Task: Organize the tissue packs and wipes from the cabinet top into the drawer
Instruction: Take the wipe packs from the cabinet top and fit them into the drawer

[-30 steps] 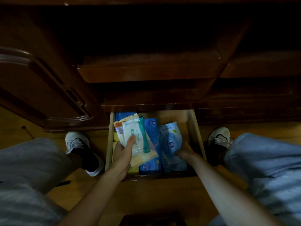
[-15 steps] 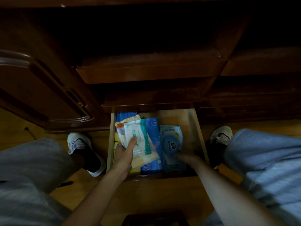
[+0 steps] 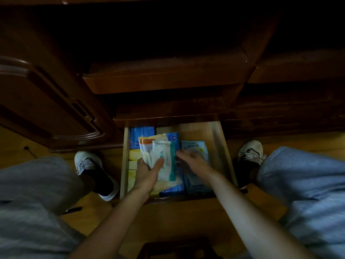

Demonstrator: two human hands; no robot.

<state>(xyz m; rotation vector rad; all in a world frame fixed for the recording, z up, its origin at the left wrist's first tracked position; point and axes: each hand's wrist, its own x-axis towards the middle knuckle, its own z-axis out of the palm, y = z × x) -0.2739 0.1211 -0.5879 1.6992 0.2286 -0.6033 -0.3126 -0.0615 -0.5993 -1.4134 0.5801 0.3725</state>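
Over the open drawer (image 3: 223, 144), the left hand (image 3: 147, 172) holds a fanned stack of wipes packs (image 3: 158, 157), grip closed around it; the right hand (image 3: 194, 161), fingers open and blurred, reaches in, likely to take one.

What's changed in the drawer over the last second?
The right hand left the pale blue pack on the right and moved left toward the white-and-teal pack. The left hand keeps its grip on that bundle; the drawer stays open.
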